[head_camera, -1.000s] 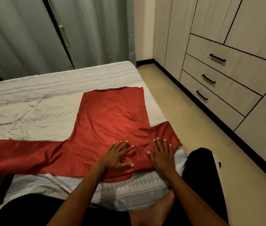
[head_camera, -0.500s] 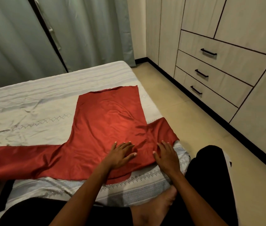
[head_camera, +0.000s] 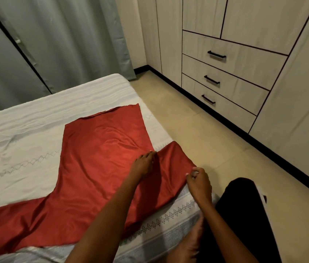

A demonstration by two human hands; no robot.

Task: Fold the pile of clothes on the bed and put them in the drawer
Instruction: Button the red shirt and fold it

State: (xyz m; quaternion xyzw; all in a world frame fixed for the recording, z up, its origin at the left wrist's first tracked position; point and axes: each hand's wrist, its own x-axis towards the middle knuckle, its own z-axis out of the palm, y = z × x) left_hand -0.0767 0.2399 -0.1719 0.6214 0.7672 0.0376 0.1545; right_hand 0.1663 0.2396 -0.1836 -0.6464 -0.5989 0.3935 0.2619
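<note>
Lying flat, glossy red garment

Open floor right of the hands

Bare floor separates right hand from the shut drawers; knee crowds below.

Both hands no longer flat: left hand pinches sleeve seam, right hand grips red garment's sleeve edge.

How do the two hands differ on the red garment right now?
The left hand lies further in on the red garment, fingers bent down at the sleeve's inner fold; the right hand sits at the sleeve's outer edge near the bed's side. The right hand pinches the hem in a grip; whether the left pinches or only presses is unclear. Both touch the same sleeve.
</note>
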